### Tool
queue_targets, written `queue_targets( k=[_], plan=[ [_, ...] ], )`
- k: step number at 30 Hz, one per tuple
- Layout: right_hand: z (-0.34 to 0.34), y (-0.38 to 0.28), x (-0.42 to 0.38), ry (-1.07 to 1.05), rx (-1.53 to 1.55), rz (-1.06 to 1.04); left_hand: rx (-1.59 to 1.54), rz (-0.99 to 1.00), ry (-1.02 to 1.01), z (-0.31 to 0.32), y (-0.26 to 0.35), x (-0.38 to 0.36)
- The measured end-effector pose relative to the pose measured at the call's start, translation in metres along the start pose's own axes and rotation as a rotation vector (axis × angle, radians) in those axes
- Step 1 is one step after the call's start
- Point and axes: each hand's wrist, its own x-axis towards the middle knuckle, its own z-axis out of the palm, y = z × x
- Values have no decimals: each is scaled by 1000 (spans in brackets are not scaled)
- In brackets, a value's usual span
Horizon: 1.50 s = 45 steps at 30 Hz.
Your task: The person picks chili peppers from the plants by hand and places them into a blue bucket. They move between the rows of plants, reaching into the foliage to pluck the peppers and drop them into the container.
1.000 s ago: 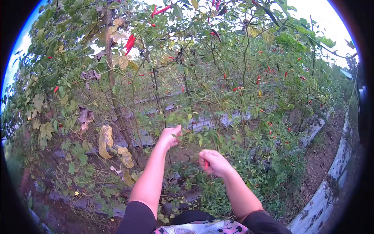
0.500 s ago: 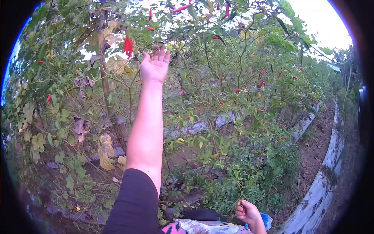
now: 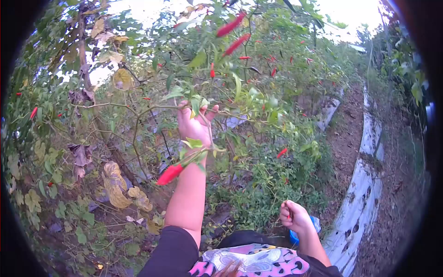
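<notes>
My left hand [image 3: 194, 125] is raised in the middle of the view, its fingers curled around a thin branch [image 3: 157, 107] of a chili plant. Leaves partly cover those fingers. In front of my forearm hangs a large-looking red chili pepper [image 3: 170, 174], close to the camera. Two more red chilies [image 3: 231, 25] hang above the hand, with a smaller chili [image 3: 212, 70] below them. Low on the right, my right hand [image 3: 296, 217] is closed, and bits of small red and dark chilies show between its fingers.
Behind my right hand is a blue and white container or bag [image 3: 294, 236], partly hidden. A strip of pale plastic mulch [image 3: 353, 207] runs along a dirt path [image 3: 344, 124] on the right. Dry yellow leaves [image 3: 115, 184] and a thin upright trunk [image 3: 85, 60] stand left.
My left hand has come down from its high open reach and closed around a branch, bringing the branch and its chilies nearer. The right hand stays closed, slightly higher in view.
</notes>
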Motion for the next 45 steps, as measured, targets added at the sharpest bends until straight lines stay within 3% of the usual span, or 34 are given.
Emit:
queue_targets(
  k=[7,10,13,19,20,21,22,25,29,33,38,41,43,44,45],
  plan=[
    [-7,-12,-37,134,37,-156,78,-70,84,-7,8,-32],
    [-13,-30,-48,120,100,-211,83,-55,130,-1,17,-40],
    [-24,-54,-52,92,74,-266,98,-14,48,-6,22,-43],
    [-60,-113,-41,52,85,-317,249,26,160,-6,27,-54],
    [-70,-122,-41,100,111,-309,319,17,172,-6,30,-54],
    [-97,-127,-38,117,139,-318,231,-76,46,-39,44,-37],
    [-127,-130,-38,208,130,-339,261,-61,43,-44,46,-35],
    [-222,-124,-53,544,134,-369,122,-310,-236,-139,103,26],
    [-340,-84,-80,954,210,-216,461,-211,-42,-110,123,11],
    [-402,-41,-83,1155,158,12,671,-216,32,-101,142,16],
    [-436,-29,-34,1188,-28,58,763,-244,75,-83,149,10],
    [-472,-41,-7,1383,-497,61,721,-297,102,-77,134,-5],
    [-518,-39,16,1505,-709,-52,630,-325,117,-68,109,-20],
    [-501,-58,19,1294,-695,-120,582,-329,114,-57,93,-33],
    [-435,-83,17,1224,-562,-113,534,-321,114,-45,75,-42]
  ],
)
